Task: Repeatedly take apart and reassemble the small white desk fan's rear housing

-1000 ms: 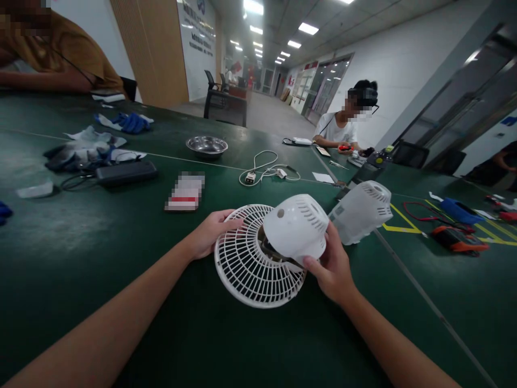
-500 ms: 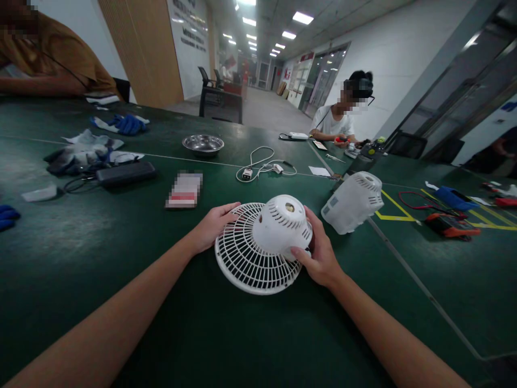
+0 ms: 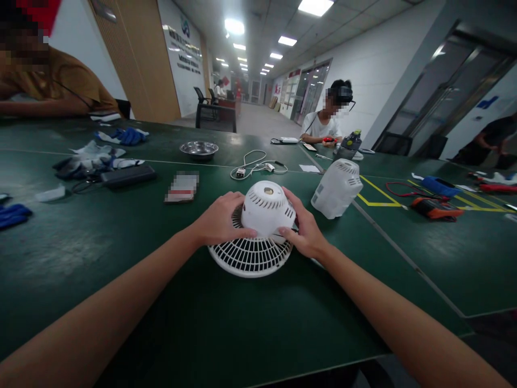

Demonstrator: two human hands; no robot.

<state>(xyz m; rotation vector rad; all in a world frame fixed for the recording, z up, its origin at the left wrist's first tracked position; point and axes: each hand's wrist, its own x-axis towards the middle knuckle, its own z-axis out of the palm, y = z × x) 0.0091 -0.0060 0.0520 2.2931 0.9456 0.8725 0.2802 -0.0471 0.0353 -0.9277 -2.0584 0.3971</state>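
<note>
A white fan motor housing (image 3: pixel 266 213), with vent slots and a round hole in its top, sits over a white round fan grille (image 3: pixel 250 261) on the green table. My left hand (image 3: pixel 224 218) grips the housing's left side, its thumb along the lower front. On the opposite side my right hand (image 3: pixel 302 226) is wrapped round the housing, thumb at the front. The far part of the grille is hidden behind the housing and hands. Right of my right hand stands a second white slotted plastic housing (image 3: pixel 337 188), apart from it.
Beyond my hands lie a white cable (image 3: pixel 258 166), a metal bowl (image 3: pixel 198 150) and a blurred-out flat item (image 3: pixel 181 187). Gloves (image 3: pixel 86 161) and a black case (image 3: pixel 128 175) are at left. An orange multimeter (image 3: pixel 436 208) lies at right. Co-workers sit across the table.
My left hand has moved from the grille's rim onto the housing's left side. My right hand stays on the housing. The view has shifted, and the table's near edge now shows.
</note>
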